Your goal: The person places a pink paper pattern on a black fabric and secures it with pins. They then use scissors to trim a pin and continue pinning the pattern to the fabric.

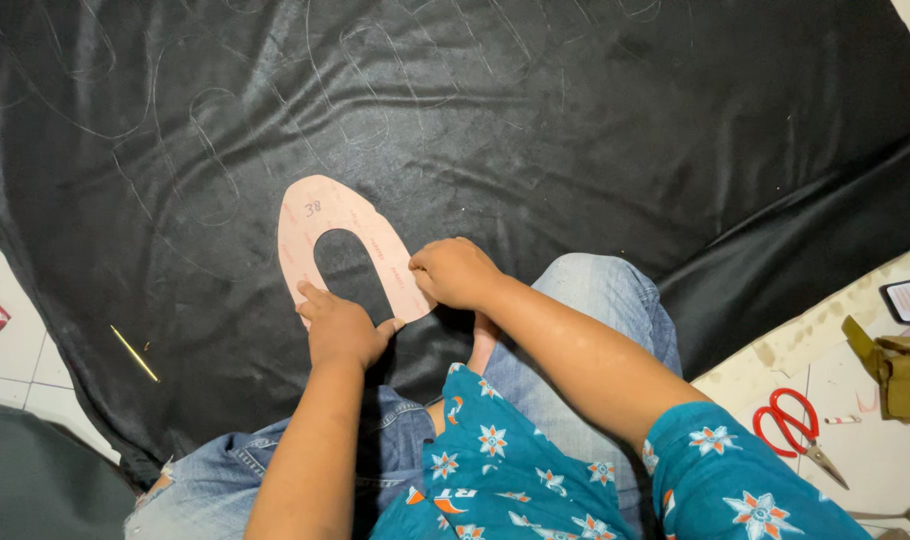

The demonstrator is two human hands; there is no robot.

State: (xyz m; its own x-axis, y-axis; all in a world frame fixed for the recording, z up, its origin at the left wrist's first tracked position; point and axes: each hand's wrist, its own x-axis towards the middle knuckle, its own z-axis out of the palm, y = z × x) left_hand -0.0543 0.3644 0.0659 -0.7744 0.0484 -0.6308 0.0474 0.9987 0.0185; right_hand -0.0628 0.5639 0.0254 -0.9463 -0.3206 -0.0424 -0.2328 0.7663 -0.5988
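Template [320,225], pink card, horseshoe-shaped, lies flat on black sheet material [575,130] spread over the floor. My left hand [340,330] presses its near-left leg, fingers curled down on the edge. My right hand [455,272] is closed over the right leg's outer rim; what it grips I cannot tell. Wide open sheet beyond and to both sides. Red scissors [795,420] well apart on tiles, right.
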